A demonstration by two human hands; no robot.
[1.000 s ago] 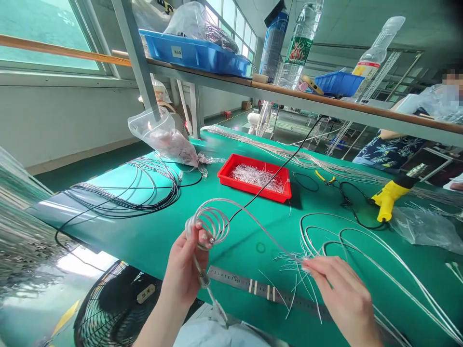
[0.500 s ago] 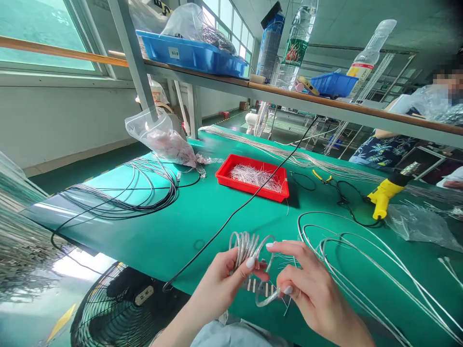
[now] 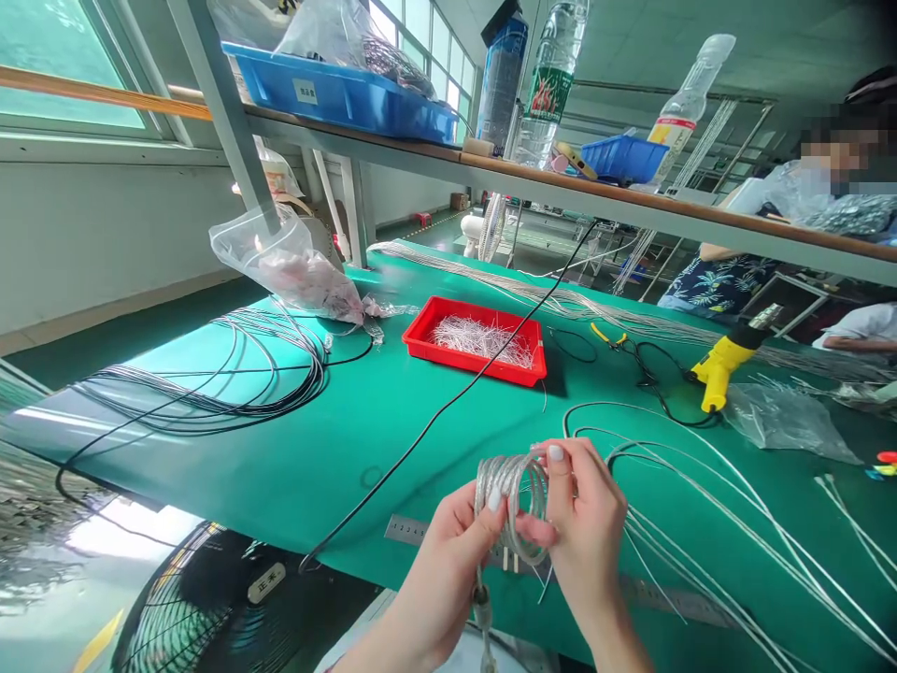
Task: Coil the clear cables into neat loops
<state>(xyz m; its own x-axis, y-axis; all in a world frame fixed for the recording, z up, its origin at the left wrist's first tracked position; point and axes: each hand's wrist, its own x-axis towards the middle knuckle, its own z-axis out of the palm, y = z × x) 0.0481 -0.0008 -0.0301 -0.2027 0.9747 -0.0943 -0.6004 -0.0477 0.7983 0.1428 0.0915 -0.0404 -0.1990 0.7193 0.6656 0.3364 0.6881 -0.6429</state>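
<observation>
From where I stood, the coiled black cable point(image 3: 280, 408) lay well to the left of the red tray point(image 3: 441, 356), its loops spread over the green tabletop point(image 3: 364, 421). A black fan point(image 3: 210, 608) stood lower than the tabletop, on the tray's near left. Just left of the tray slumped a clear bag of pinkish material point(image 3: 308, 280). The tray held a heap of short white strands point(image 3: 476, 338), and a thin black cord point(image 3: 448, 403) slanted across it and down to the table's near edge. A steel ruler point(image 3: 406, 529) lay on the tray's near side, partly hidden by the person's arms. Above it the left hand point(image 3: 455, 551) was closed round a coil of clear cable point(image 3: 501, 470), thumb laid on the turns; the coil sat nearer the person than the tray and slightly to its right. A length with a thicker fitting point(image 3: 482, 608) hung below. The right hand point(image 3: 589, 509) held the coil's other side, fingertips narrowly pinched at its upper turns. Right of the tray came pliers with yellow handles point(image 3: 617, 344), then loose pale cables point(image 3: 703, 577) on its near right. Farther right of the tray lay a yellow heat gun point(image 3: 721, 366), tilted, with a crumpled plastic bag point(image 3: 785, 425) just beside it
</observation>
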